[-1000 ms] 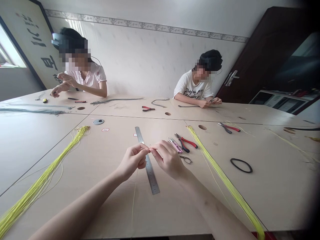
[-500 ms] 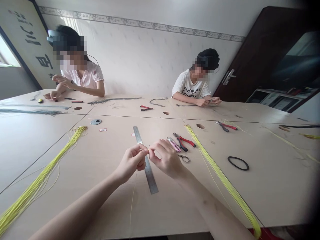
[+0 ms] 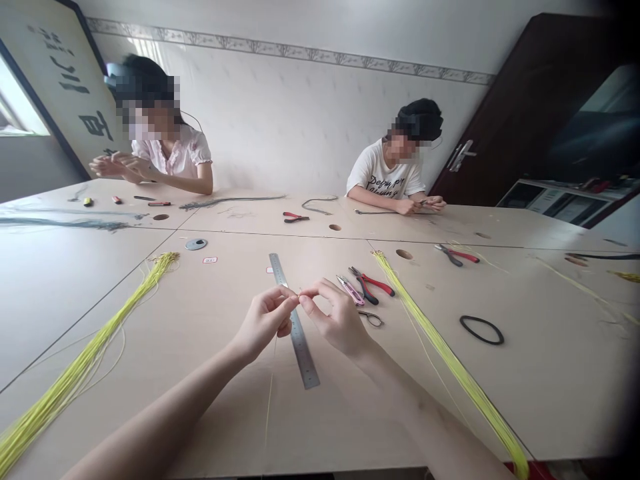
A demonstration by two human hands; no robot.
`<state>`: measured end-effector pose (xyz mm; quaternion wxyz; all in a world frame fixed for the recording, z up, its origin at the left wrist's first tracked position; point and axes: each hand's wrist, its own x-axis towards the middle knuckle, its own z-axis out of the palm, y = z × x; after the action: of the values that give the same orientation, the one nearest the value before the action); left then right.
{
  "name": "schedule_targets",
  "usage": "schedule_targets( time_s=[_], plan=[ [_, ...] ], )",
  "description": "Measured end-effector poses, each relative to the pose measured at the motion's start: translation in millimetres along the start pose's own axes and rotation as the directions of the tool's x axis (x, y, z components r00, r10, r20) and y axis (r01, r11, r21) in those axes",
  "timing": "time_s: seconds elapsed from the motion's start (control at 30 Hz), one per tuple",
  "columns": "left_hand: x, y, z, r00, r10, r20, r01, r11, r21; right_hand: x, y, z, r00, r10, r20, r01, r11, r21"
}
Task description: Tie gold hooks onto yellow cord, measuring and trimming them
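My left hand (image 3: 269,319) is closed in a pinch on a thin yellow cord (image 3: 269,407), whose lower length hangs towards the table's front edge. Thumb and forefinger of my right hand (image 3: 338,317) pinch close against the left fingertips. A tiny orange-gold bit shows where they meet, too small to name. Under both hands lies a steel ruler (image 3: 304,357). Right of my right hand are pink thread snips (image 3: 351,291), red-and-black pliers (image 3: 376,285) and a small metal loop handle (image 3: 373,319).
Yellow cord bundles lie at left (image 3: 125,308) and right (image 3: 443,357). A black band (image 3: 481,330) and more pliers (image 3: 456,255) lie farther right. Across the table (image 3: 200,360) sit two co-workers, one at left (image 3: 173,157), another at right (image 3: 387,170).
My right hand's fingers have turned and spread slightly, still pinching at the left fingertips. The left co-worker's lower hand has lifted off the table. The view has shifted a little.
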<state>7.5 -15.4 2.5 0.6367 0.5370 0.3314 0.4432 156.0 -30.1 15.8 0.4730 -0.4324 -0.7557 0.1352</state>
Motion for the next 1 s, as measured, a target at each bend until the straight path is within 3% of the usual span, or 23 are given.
schedule_targets(
  time_s=[0.2,0.57,1.0],
  plan=[
    [0,-1,-1.1,1.0,0.002,0.01,-0.002,1.0,0.016,0,2,1,1.0,-0.001,-0.002,0.001,1.0,-0.017],
    [1,-4,-1.7,0.999,-0.027,0.018,0.026,0.997,0.07,-1,10,5,0.966,-0.252,0.052,0.257,0.93,-0.262],
    [1,-4,-1.6,0.999,-0.04,0.004,0.039,0.993,0.115,0,13,7,0.965,-0.242,0.102,0.263,0.9,-0.348]
  ],
)
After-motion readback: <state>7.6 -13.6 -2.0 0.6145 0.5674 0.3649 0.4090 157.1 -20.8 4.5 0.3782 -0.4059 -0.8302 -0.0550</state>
